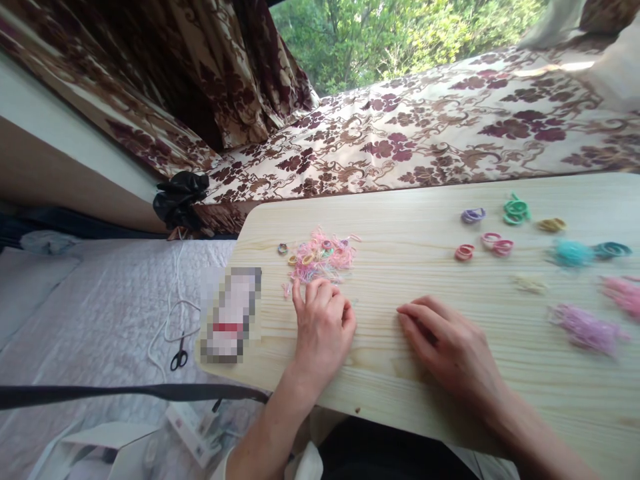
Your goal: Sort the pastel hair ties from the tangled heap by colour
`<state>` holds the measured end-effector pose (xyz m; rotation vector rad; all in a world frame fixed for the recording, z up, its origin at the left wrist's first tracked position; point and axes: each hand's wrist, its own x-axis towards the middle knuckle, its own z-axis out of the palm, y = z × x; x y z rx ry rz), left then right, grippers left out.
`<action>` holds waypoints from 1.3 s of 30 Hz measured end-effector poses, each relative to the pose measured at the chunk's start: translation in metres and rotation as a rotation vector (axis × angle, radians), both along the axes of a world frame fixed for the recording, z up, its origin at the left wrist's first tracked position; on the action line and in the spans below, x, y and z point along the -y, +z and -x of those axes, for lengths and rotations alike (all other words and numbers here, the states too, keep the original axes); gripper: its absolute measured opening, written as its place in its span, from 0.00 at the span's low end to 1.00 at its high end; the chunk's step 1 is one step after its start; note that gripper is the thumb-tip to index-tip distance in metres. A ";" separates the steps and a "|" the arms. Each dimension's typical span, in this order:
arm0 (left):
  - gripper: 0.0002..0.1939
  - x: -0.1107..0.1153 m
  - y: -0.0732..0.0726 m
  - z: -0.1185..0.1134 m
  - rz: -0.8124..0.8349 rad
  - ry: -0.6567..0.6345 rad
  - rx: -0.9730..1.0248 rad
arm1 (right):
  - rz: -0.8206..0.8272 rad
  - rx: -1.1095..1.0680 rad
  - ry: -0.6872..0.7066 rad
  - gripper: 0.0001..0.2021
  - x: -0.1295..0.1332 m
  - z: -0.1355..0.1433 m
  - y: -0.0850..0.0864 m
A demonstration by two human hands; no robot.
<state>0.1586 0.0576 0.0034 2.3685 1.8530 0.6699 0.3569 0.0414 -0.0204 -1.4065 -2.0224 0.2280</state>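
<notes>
Mixed band pile (327, 257), mostly thin pink loops plus a few yellow, green and purple ones, sits on the wood-grain counter (400, 247); using it as my reference. On my head feed the left hand (324, 317) is at the pile's near edge, palm down, fingers curled over. Fingertips overlap the loops in view; I can't tell if they're pinching one. Right hand (445, 340) is to the right of the pile and nearer the wearer, side resting on the counter, fingers lying together, thumb just beneath. Can't tell if anything is between them. Small dark ring (283, 249) just left of the pile. Well right of the pile I get sorted colours: purple ties (473, 215), green ties (516, 209) and mustard ties (551, 225) farther back; red ties (465, 252) and pink ties (502, 247) roughly level with it; turquoise bunch (573, 253) touching or nearly touching teal ties (613, 250) farther right. Pale yellow bands (530, 284), pink bands (624, 295) and lilac bands (590, 328) are right and nearer, blurred for me. Left of the pile and nearer: pixelated object (231, 317) at the counter's edge, then black scissors (179, 359) on the bedding (115, 307).
</notes>
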 end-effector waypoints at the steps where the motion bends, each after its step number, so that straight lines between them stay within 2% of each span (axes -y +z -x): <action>1: 0.09 -0.001 -0.001 0.000 0.000 -0.002 -0.004 | 0.000 0.000 -0.001 0.10 0.000 0.000 0.000; 13: 0.08 0.004 -0.003 -0.015 0.034 -0.161 0.040 | -0.002 -0.010 0.023 0.09 0.000 0.000 0.001; 25: 0.06 0.005 -0.003 -0.013 0.169 -0.292 0.171 | -0.034 0.006 0.082 0.08 0.001 -0.003 -0.003; 34: 0.05 0.004 0.000 -0.013 0.216 -0.323 0.238 | -0.039 -0.045 0.132 0.08 0.001 -0.003 -0.005; 39: 0.05 0.004 -0.001 -0.013 0.220 -0.298 0.284 | -0.058 -0.108 0.165 0.06 0.000 -0.002 -0.004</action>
